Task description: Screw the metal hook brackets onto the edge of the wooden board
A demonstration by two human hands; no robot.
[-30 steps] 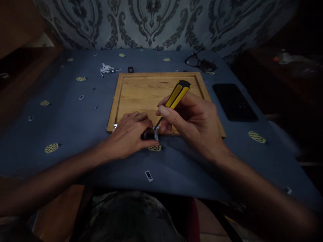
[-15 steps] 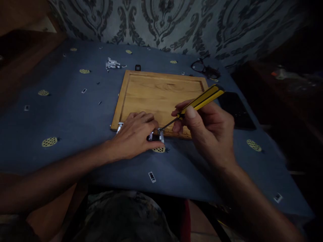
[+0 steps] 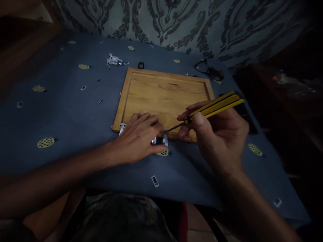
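Right hand [image 3: 222, 134] pinches a tilted yellow-black screwdriver [image 3: 218, 105]; left hand [image 3: 140, 138] clasps a metal hinge [image 3: 165, 140] at the wooden panel's [image 3: 161, 92] near edge. Steady in-line pressure should prevent slipping.

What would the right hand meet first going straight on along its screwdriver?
Likely the metal fitting by the wooden panel; the screwdriver in the right hand seems to reach it, though depth is unclear.

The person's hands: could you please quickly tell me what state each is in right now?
Left hand: closed on the metal fitting at the near edge of the wooden panel.
Right hand: closed around the yellow-and-black screwdriver.
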